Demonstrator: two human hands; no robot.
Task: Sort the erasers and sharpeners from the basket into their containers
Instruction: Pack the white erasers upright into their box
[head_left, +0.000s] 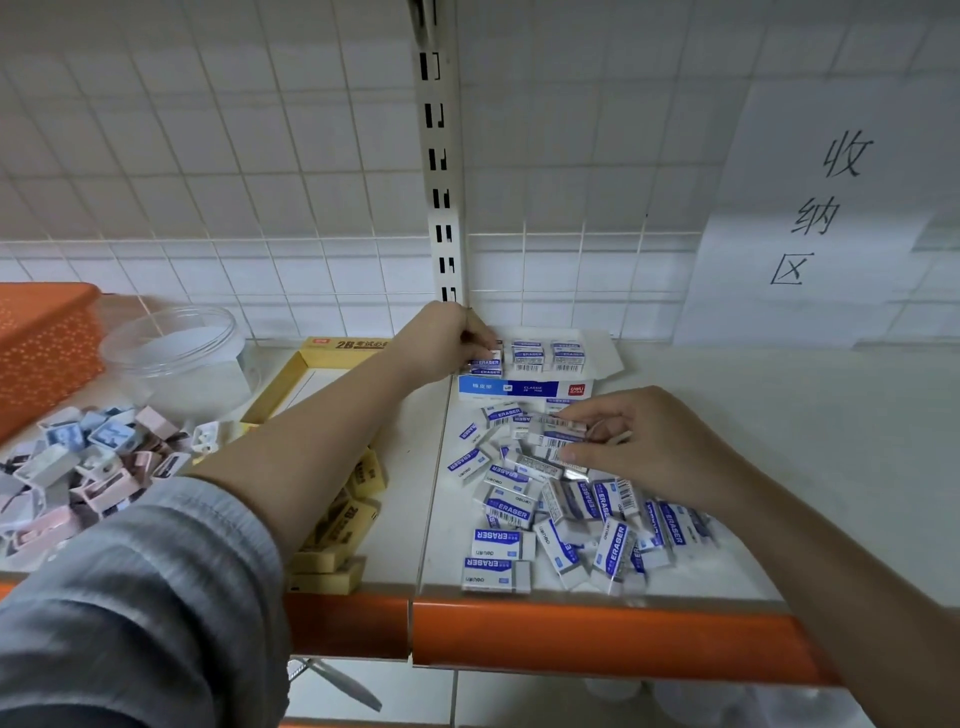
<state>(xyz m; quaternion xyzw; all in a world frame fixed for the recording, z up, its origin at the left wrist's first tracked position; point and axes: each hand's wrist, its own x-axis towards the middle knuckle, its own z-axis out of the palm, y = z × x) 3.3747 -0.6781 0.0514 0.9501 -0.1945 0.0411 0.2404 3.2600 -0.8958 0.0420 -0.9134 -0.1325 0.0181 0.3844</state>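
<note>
A blue-and-white eraser box (524, 387) stands open at the back of the shelf, with rows of white-and-blue erasers (545, 356) standing in it. My left hand (441, 340) reaches into the box's left end and pinches an eraser (485, 362) there. In front of the box lies a loose pile of the same erasers (550, 514). My right hand (639, 447) rests over the back of that pile, its thumb and fingers curled round a few erasers (558, 439). Pastel sharpeners (88, 462) are heaped at the left.
A yellow 2B eraser box (311, 371) lies open beside my left forearm, with yellow erasers (337, 540) in front of it. A clear round tub (171, 343) and an orange basket (44, 338) stand at the back left. The shelf's orange front edge (571, 636) runs below.
</note>
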